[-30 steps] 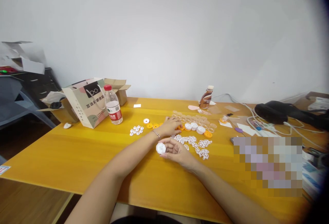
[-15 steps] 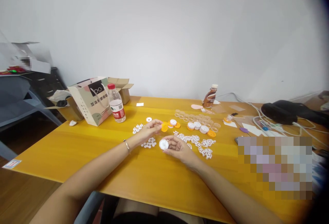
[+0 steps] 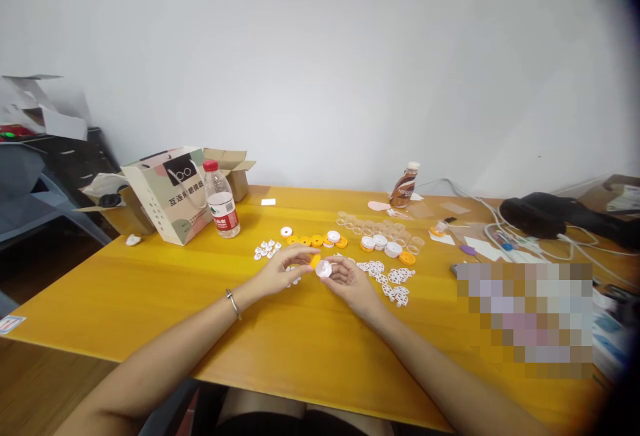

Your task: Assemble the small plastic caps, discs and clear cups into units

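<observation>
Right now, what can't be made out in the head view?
Head view:
Small orange plastic piece: outline, partly hidden by the left hand.
Small white plastic pieces behind that hand: count hidden.
Grey plastic chair: cut off by left edge.
Right side of yellow wooden table: pixelated.

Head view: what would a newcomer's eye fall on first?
Probably the left hand, with an orange piece in its grip, and the right hand beside it, holding a white round piece at mid-picture. Left of them, a red-capped bottle stands beside a printed paper bag. At the right, a pixelated patch hides part of the table.
</observation>
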Motion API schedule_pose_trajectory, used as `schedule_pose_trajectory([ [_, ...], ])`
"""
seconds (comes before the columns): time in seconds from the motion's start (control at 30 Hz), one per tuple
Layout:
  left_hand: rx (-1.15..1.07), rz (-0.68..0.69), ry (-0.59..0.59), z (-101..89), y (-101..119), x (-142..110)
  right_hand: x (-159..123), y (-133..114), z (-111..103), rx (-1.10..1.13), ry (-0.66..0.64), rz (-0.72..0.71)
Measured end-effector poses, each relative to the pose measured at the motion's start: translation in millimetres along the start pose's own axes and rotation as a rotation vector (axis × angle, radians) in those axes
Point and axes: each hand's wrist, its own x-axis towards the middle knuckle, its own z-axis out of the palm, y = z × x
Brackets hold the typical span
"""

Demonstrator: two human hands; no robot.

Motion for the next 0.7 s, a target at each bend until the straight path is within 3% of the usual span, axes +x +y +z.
schedule_pose_trajectory([
  [0.13,0.265,0.1,-0.021,6.1,11,-4,0,5,0,-0.029,-0.015,-0.013],
  [0.33,0.497,0.097,-0.105,9.5,12,-8,-1,8,-1,-0.097,-0.075,-0.046],
  [0.7,0.53,0.058,-0.048,11.7,11,-12,-4,11,-1,-0.168,-0.061,-0.097],
])
